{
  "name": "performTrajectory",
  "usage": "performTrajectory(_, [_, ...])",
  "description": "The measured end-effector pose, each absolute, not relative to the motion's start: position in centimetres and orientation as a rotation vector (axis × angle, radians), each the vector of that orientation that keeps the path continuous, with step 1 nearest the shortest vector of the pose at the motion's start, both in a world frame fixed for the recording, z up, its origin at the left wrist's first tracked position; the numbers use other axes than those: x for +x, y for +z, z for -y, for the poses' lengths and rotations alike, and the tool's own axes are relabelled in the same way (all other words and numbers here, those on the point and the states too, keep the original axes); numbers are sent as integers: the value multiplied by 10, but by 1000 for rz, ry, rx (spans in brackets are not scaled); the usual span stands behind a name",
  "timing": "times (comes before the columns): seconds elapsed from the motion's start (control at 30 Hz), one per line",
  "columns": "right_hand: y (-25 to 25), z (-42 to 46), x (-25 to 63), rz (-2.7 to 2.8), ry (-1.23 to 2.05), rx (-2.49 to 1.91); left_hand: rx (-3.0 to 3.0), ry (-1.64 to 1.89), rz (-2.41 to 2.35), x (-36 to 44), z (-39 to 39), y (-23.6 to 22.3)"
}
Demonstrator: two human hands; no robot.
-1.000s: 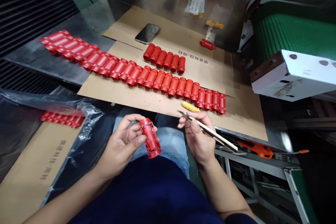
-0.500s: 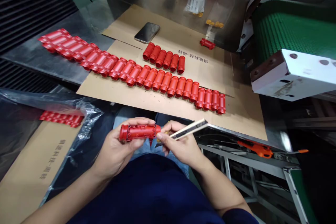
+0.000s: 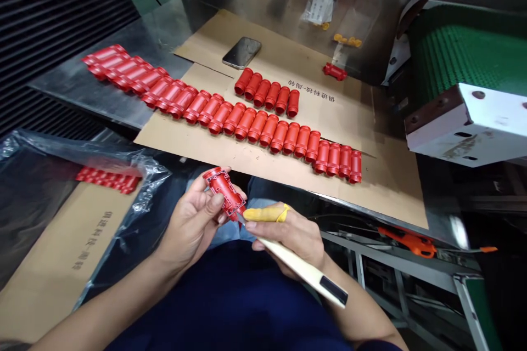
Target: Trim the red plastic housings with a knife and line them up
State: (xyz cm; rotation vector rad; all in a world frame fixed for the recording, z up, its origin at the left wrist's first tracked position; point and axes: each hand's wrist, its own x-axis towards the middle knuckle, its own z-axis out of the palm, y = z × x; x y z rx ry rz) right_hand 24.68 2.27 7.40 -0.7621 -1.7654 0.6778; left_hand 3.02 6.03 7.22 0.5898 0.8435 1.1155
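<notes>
1. Red moulded plastic housing [image 3: 224, 192]: single piece, hollow ribbed side facing up, held over the person's lap, left of centre. Long axis tilted, far end to the left, near end to the right.
2. Left hand [image 3: 189, 225]: clamped on the housing, wrapped round its lower half. Of the two hands, this one lies directly under it.
3. Right hand [image 3: 294, 238]: closed on the cream handle of a utility knife [image 3: 300, 267], just right of the housing. Handle runs toward the near right; blade tip sits at the housing's near end, contact too small to tell. Yellow finger cot [image 3: 265, 214] on the index finger.
4. Rows of red housings [image 3: 263, 129]: lying side by side on a cardboard sheet [image 3: 185, 145], far of both hands.
5. Change from the earlier frame: housing then lay level, left to right; now diagonal. Knife handle then pointed far right, now near right.
</notes>
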Motion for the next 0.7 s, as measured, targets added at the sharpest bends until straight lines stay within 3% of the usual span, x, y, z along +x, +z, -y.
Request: performTrajectory(0.7, [65, -19, 237, 1948, 485, -900, 961, 1368, -1087, 35, -46, 63])
